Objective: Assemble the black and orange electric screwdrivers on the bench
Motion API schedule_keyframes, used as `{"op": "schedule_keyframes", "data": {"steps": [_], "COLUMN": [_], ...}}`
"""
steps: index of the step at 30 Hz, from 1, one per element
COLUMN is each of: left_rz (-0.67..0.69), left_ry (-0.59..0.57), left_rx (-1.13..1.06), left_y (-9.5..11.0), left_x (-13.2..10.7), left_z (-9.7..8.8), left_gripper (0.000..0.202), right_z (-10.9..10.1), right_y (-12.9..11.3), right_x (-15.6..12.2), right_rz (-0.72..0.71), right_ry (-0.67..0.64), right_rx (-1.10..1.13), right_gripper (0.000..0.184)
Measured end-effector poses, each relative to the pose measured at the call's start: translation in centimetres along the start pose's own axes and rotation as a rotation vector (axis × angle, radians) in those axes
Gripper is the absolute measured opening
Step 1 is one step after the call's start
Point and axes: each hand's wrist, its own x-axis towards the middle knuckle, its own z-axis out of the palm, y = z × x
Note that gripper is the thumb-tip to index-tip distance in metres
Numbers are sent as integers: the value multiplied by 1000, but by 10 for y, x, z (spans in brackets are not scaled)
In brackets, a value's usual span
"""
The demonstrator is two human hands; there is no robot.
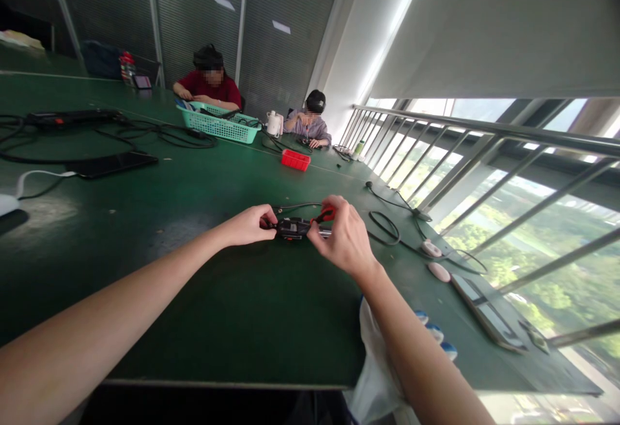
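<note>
A black elongated device [292, 227] with small orange marks lies across the green table [232, 321] in front of me. My left hand [254, 225] pinches its left end, thumb and fingers closed. At the other end, a shiny metal part [325, 233] shows beside my right hand [341, 234]. The fingers of that hand are closed around a small red-and-black handled tool [328, 213], held against the device. Its tip is too small and too covered by my fingers to make out. A thin dark cable [298, 206] runs behind the device.
Beyond the device stand a small red tray [295, 160] and a turquoise basket [220, 126]. Two people sit at the far side. At left lie a phone [111, 164] and cables; at right, a cable [387, 228], a tablet-like slab [487, 312] and a white plastic bag [375, 360] by my forearm.
</note>
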Motion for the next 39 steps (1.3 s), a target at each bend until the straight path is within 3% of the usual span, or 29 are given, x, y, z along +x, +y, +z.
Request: {"op": "schedule_keyframes", "data": {"steps": [6, 10, 18, 23, 26, 31, 39], "left_rz": [-27, -23, -15, -4, 9, 20, 19], "left_ry": [-8, 1, -12, -14, -9, 9, 10], "left_rx": [-40, -28, -46, -35, -18, -4, -9], "left_y": [4, 5, 3, 5, 4, 3, 2], "left_x": [-1, -2, -1, -2, -1, 0, -1], "left_z": [0, 0, 0, -1, 0, 1, 1], "left_gripper": [30, 30, 31, 29, 28, 28, 29], "right_z": [5, 11, 11, 12, 16, 22, 21], "right_y": [3, 6, 0, -3, -9, -21, -22], "right_x": [-4, -4, -2, -6, -8, -5, -6], "right_rz": [256, 289, 173, 224, 157, 29, 12], "right_ry": [122, 97, 99, 127, 88, 40, 31], "right_rx": [80, 71, 19, 124, 211, 154, 167], "right_gripper": [25, 24, 29, 20, 22, 16, 15]}}
